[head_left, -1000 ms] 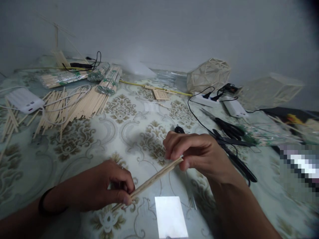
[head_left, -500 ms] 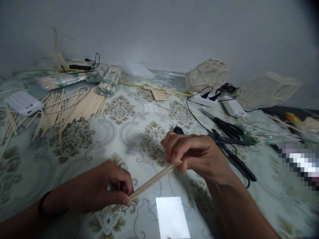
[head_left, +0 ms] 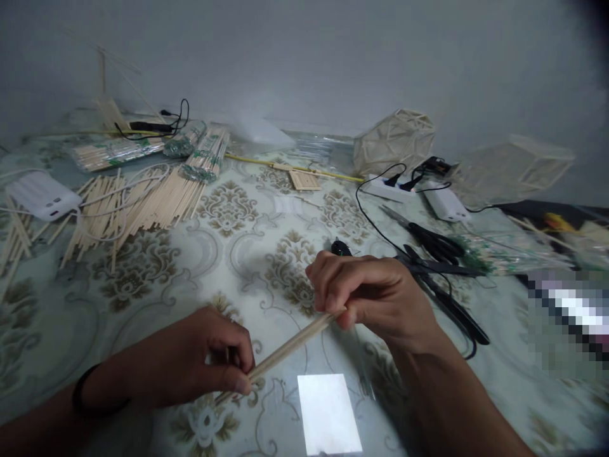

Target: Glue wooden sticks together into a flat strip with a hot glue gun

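Wooden sticks (head_left: 292,346), pressed side by side, slant up to the right between my two hands. Their lower left end is pinched between the thumb and fingers of my left hand (head_left: 204,355), which wears a dark band at the wrist. My right hand (head_left: 368,292) pinches the upper right end, its fingertips hiding the tip. How many sticks there are I cannot tell. Just beyond my right hand a small black object (head_left: 340,246) shows in part. A clear glue stick or tube-like strip (head_left: 364,368) lies below that hand.
Loose sticks (head_left: 157,200) and bagged sticks (head_left: 207,152) lie at left near a white adapter (head_left: 45,198). Scissors (head_left: 428,238), a black-handled tool (head_left: 459,314) and a power strip (head_left: 390,188) sit at right. Stick frames (head_left: 394,143) stand behind. A bright reflection falls on the patterned tabletop (head_left: 247,266).
Almost nothing differs. Both hands keep their pinch on the sticks in the same place, and the view has shifted very slightly.
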### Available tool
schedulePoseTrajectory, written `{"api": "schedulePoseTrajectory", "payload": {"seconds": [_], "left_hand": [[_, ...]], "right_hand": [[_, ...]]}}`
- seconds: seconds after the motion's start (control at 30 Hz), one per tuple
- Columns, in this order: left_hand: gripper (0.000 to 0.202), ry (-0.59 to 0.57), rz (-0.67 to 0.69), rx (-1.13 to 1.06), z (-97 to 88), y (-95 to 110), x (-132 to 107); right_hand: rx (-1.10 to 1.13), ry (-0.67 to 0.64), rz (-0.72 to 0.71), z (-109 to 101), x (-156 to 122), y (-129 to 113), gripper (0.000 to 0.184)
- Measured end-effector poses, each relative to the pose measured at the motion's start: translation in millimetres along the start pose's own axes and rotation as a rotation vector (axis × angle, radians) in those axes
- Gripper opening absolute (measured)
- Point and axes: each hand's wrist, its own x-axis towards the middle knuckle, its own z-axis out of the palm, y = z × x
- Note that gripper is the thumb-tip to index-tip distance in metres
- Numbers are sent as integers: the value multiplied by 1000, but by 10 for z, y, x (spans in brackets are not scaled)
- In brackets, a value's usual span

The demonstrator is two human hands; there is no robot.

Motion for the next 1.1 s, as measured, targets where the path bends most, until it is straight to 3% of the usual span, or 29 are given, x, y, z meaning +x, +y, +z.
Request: {"api": "schedulePoseTrajectory", "payload": {"seconds": [0.4,0.6,0.83,1.1], "left_hand": [[18,2,34,-77,21,-81,25],[26,-34,45,-126,-8,-124,41],[26,-45,26,-167,11,-96,33],[26,-47,23,-157,10,-84,28]], "right_hand": [[63,13,40,14,-4,10,13],[93,-17,78,19,1,24,24],[86,-50,72,54,9,34,13],[49,-49,28,72,21,22,13]]}}
